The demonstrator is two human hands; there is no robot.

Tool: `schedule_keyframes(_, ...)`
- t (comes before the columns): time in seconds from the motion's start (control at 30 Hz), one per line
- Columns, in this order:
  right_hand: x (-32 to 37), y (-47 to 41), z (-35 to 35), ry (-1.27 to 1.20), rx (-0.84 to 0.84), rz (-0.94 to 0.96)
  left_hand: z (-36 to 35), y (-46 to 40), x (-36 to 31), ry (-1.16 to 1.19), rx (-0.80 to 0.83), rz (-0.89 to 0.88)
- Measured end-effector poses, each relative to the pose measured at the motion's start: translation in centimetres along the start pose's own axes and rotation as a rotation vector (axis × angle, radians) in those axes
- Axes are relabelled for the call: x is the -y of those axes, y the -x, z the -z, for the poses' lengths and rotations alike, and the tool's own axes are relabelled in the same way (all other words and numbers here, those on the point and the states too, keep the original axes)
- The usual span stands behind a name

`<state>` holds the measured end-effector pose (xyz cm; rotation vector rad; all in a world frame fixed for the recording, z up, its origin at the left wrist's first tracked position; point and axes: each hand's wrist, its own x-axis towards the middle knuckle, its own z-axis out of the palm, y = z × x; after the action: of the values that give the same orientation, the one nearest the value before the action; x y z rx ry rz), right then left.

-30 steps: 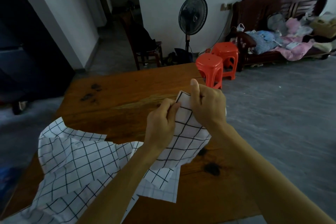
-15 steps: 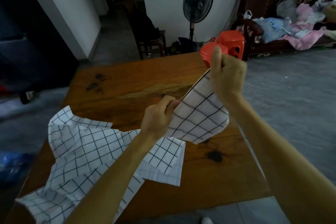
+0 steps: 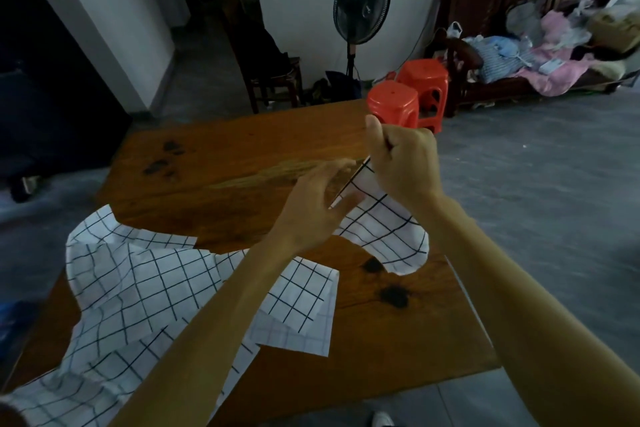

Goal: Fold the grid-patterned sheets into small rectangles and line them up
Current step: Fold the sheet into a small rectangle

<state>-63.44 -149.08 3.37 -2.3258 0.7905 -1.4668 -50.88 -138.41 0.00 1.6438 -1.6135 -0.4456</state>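
A grid-patterned sheet (image 3: 388,239) hangs folded over the wooden table (image 3: 214,163), its lower end drooping onto the tabletop. My right hand (image 3: 405,163) pinches its top corner, raised above the table's far right side. Just left of it, my left hand (image 3: 311,208) has fingers and thumb spread loosely on either side of the sheet's folded edge, with a gap showing between them. More grid-patterned sheets (image 3: 138,281) lie crumpled and overlapping on the table's near left, partly under my left forearm.
Dark knots (image 3: 393,296) mark the table near its right edge. Two red plastic stools (image 3: 394,104) stand just past the far right corner. A standing fan (image 3: 362,3), a dark chair (image 3: 273,73) and a cluttered wooden bench (image 3: 540,48) sit further back.
My left hand has loosened from a tight pinch and its fingers have straightened along the sheet's edge. My right hand has come a little lower and nearer, still holding the top corner.
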Motion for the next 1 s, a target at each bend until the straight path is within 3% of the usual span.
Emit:
schedule_keyframes(0.1, -0.1, 0.0, 0.3, -0.058, -0.021, -0.036, 0.0, -0.1, 0.2, 0.003, 0.096, -0.008)
schedule_keyframes(0.37, -0.6, 0.3, 0.6, -0.056, -0.109, -0.115, 0.4, 0.1, 0.7, -0.007, 0.145, 0.086)
schedule_keyframes(0.53, 0.0, 0.3, 0.7, -0.129, -0.063, -0.134, 0.1, 0.1, 1.1, -0.050, -0.001, 0.038)
schedule_keyframes(0.63, 0.5, 0.8, 0.9, -0.283, 0.161, -0.166, 0.1, -0.3, 1.2, -0.073, -0.165, 0.064)
schedule_keyframes(0.77, 1.1, 1.2, 2.0, -0.381, 0.799, -0.463, 0.5, -0.8, 1.5, -0.064, -0.308, 0.124)
schedule_keyframes(0.83, 1.1, 1.6, 2.0, -0.282, 0.936, -0.539, 0.9, -0.9, 1.5, -0.085, -0.317, 0.114)
schedule_keyframes(1.0, -0.9, 2.6, 0.6, -0.039, 0.551, -0.348, 2.1, -0.8, 1.5, -0.076, -0.260, 0.014)
